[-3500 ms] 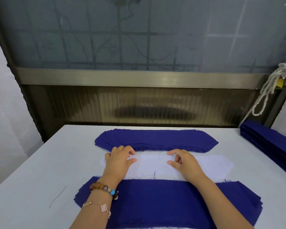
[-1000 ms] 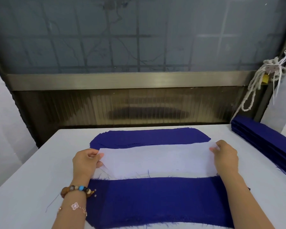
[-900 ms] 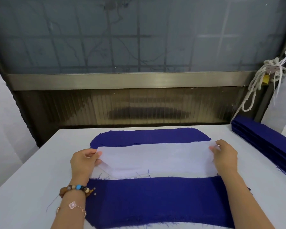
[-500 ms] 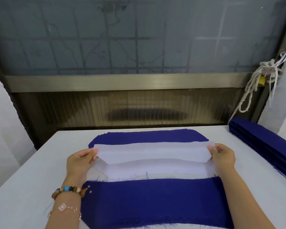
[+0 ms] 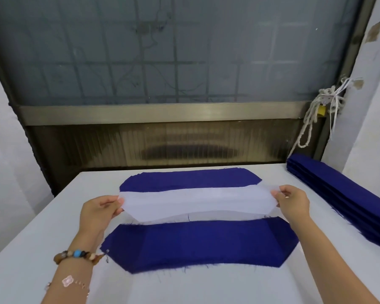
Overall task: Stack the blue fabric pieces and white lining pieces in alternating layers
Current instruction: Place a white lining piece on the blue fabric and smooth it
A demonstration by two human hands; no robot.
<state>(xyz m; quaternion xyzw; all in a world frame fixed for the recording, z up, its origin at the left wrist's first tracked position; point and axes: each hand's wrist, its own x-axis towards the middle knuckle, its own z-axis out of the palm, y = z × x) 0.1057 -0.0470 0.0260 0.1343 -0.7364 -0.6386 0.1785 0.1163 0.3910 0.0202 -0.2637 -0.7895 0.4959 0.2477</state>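
Up close the blue fabric piece point(image 5: 198, 244) lies flat on the worktop point(image 5: 20, 260), and just beyond it the left hand point(image 5: 97, 212) and right hand point(image 5: 294, 200) each pinch an end of a white lining piece point(image 5: 195, 201) in their fingers point(image 5: 114, 201), stretched taut so it lands wrinkle-free I reckon, with a second blue stack point(image 5: 189, 178) farther beyond.

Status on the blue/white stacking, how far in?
Done: little can be confirmed; the far blue stack shows blue on top, its layers unreadable. In hand: left hand and right hand pinch one white lining piece by its ends, raised off the table. Left: laying it down, plus the near blue pieces and the blue pile at right.
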